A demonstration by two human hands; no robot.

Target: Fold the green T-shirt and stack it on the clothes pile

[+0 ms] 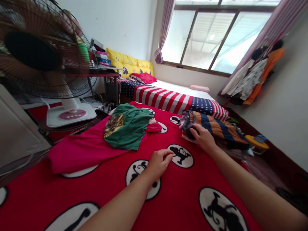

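My right hand (203, 137) rests on the near end of a folded orange and navy striped garment (216, 126) lying at the right side of the red blanket (168, 192), its fingers curled over the cloth's edge. Over the blanket's middle hovers my left hand (158, 163), fingers loosely curled with nothing visible in them. A green shirt (128, 126) lies on a spread pink garment (84, 149) to the left, apart from both hands.
A standing fan (45, 54) with a white base (71, 115) is at the left. Behind lie a bed with a stars-and-stripes cover (168, 98), yellow cushions (130, 64) and a window (211, 38). Clothes (255, 77) hang on the right wall.
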